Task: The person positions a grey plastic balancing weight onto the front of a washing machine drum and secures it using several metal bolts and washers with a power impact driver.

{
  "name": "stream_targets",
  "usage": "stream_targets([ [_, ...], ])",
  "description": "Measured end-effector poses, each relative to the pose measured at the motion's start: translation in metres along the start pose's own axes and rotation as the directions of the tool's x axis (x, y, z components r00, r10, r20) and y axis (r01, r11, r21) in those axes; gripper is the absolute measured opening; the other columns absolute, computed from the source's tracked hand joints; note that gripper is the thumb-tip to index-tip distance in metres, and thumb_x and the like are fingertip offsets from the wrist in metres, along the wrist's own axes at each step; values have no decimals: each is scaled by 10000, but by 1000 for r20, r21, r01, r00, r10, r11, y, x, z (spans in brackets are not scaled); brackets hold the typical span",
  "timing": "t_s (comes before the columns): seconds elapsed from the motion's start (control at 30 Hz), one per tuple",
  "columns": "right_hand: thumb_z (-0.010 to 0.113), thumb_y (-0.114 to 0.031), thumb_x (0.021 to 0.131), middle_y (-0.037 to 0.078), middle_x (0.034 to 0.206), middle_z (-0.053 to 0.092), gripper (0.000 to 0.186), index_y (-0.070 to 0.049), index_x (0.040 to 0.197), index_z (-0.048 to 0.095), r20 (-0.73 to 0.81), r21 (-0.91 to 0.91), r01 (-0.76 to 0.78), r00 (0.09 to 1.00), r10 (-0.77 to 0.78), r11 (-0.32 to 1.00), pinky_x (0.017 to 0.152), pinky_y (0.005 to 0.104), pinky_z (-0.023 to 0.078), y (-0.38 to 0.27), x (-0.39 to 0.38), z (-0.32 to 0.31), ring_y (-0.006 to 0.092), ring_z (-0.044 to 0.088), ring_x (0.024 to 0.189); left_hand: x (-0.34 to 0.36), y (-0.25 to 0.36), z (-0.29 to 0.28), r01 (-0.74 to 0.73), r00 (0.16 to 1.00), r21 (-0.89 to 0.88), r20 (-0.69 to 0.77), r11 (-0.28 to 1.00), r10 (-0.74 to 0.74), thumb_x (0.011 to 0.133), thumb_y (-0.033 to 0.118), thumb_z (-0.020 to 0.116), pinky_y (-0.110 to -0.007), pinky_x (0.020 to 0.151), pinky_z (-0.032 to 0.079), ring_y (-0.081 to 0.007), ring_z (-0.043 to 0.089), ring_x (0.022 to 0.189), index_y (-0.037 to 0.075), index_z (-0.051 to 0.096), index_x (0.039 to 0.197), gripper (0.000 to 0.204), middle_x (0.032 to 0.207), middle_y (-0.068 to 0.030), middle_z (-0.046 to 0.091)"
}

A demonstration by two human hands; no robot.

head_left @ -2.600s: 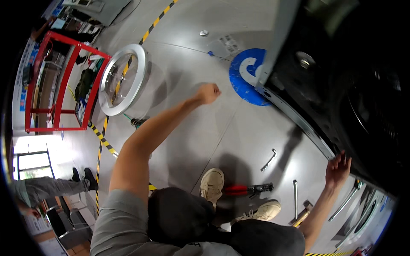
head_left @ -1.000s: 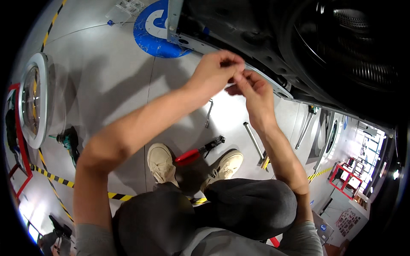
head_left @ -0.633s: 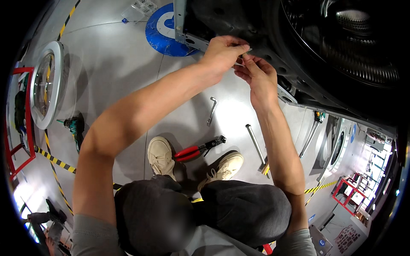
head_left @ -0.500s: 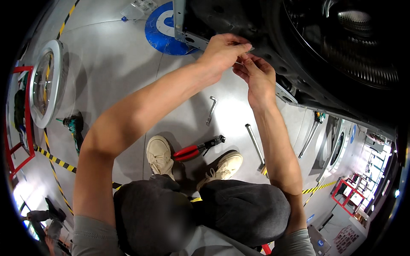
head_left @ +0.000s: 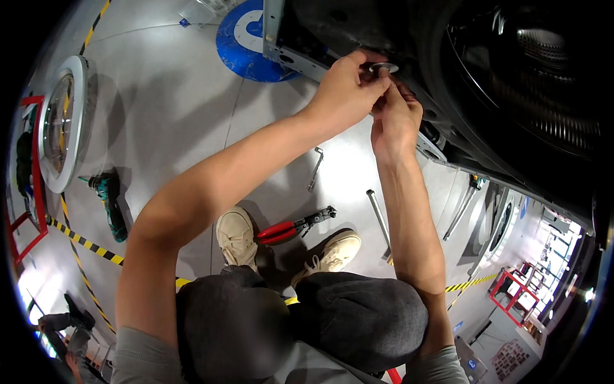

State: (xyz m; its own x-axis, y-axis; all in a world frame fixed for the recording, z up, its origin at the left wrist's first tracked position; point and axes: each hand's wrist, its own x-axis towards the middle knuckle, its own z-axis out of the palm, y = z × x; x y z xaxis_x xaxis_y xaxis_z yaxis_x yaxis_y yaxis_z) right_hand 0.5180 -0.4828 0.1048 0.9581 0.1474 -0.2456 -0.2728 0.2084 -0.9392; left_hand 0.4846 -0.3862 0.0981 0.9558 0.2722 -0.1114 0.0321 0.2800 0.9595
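Both my hands are up at the lower frame of an opened washing machine (head_left: pixel 441 83). Between my fingertips is a small flat, shiny metal piece (head_left: pixel 384 66), washer-like in shape; its exact kind does not show. My left hand (head_left: pixel 345 89) is closed, its thumb and fingers pinching that piece from the left. Just below it, my right hand (head_left: pixel 398 121) is also closed, with its thumb and fingertips pressed against the same piece. The fingertips partly cover each other, and the spot behind them on the machine is dark.
On the floor lie red-handled pliers (head_left: pixel 281 230), an L-shaped socket wrench (head_left: pixel 316 169), a long metal bar (head_left: pixel 380 217), a long-shafted screwdriver (head_left: pixel 462 208) and a green cordless drill (head_left: pixel 110 203). A round washing machine door (head_left: pixel 77 121) is at the left. Yellow-black floor tape (head_left: pixel 86 245) runs nearby.
My hands have shifted a little to the right, closer in to the machine. My left hand has turned, and the shiny metal piece shows more plainly between the fingertips.
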Motion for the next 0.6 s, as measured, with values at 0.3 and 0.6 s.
stream_targets([
  [0.3,602,-74,902,156,851,655,123,49,906,596,-41,165,-72,996,80,984,717,306,554,-4,3,11,219,654,751,-31,-10,-16,0,989,52,-145,999,8,876,59,586,-253,870,418,-116,530,987,14,559,1154,283,1081,-55,594],
  [0.6,591,-62,905,172,877,659,102,40,902,598,-63,266,-78,993,98,961,748,323,577,1,3,16,249,673,827,-40,-13,-31,92,988,60,-131,994,-84,890,76,568,-244,841,417,-118,529,955,2,572,1127,248,1066,-49,591],
])
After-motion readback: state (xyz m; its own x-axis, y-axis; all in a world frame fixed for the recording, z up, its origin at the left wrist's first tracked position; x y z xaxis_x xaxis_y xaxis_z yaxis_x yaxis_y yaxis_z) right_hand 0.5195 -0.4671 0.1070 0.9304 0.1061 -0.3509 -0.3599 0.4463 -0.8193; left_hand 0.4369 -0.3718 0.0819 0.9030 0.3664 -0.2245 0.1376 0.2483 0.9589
